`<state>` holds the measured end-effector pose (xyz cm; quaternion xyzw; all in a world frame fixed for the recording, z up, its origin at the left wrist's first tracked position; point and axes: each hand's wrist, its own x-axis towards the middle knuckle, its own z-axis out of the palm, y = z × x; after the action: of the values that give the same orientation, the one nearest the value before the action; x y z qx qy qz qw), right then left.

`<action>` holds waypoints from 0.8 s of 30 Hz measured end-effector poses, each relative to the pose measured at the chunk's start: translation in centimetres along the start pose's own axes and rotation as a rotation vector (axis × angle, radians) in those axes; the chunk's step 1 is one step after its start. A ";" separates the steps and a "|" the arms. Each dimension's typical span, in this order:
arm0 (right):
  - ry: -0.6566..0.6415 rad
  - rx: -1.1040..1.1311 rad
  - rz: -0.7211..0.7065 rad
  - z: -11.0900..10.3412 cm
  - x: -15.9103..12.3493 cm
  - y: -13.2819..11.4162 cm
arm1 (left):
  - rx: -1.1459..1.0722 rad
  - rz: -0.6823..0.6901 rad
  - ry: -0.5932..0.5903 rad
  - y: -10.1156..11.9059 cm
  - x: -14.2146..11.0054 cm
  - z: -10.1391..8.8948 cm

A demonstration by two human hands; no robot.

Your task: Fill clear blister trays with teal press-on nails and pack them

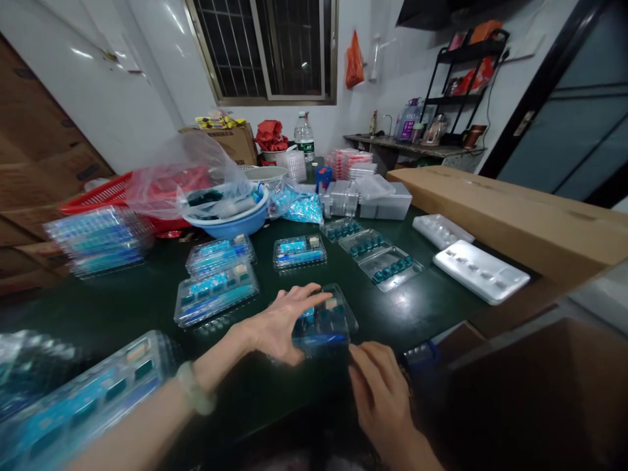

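Note:
Just ahead of me on the dark green table lies a clear plastic blister pack (326,327) with teal pieces, a small beige block and a blue strip inside. My left hand (284,320) reaches across its left side, fingers and thumb spread apart over the plastic. At the pack's front right corner, my right hand (380,386) has its fingers bent together against the edge; its thumb is partly hidden. Similar filled packs (218,291) are stacked to the left, and another filled pack (299,252) lies behind. Clear trays with teal pieces (392,268) lie open to the right.
White molded trays (481,269) sit at right beside a long cardboard box (515,216). A blue basin (230,219), a red basket (108,193) and a bag of small blue packets (304,207) stand farther back. More packs (101,242) are piled at left.

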<state>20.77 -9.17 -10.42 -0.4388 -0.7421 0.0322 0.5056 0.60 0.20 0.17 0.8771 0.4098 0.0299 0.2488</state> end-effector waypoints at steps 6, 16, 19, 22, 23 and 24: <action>-0.046 -0.047 0.063 0.7 0.0 1.0 | 0.101 0.009 -0.178 -0.3 0.9 -0.4; -0.137 -0.126 0.082 1.8 -0.7 2.1 | 0.125 0.045 -0.286 -0.9 1.5 -1.7; -0.142 -0.114 0.072 1.7 -0.8 2.1 | 0.128 0.099 -0.319 -1.6 2.1 -1.9; -0.158 -0.102 0.077 1.6 -0.9 2.1 | 0.118 0.145 -0.384 -2.2 2.6 -1.9; -0.159 -0.099 0.076 1.6 -1.0 2.2 | 0.113 0.152 -0.393 -2.4 2.7 -1.7; -0.157 -0.097 0.070 1.6 -1.0 2.2 | 0.112 0.154 -0.389 -2.4 2.7 -1.4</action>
<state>21.00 -7.87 -13.02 -0.4847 -0.7643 0.0481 0.4226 0.37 4.09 -0.17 0.9075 0.2869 -0.1439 0.2711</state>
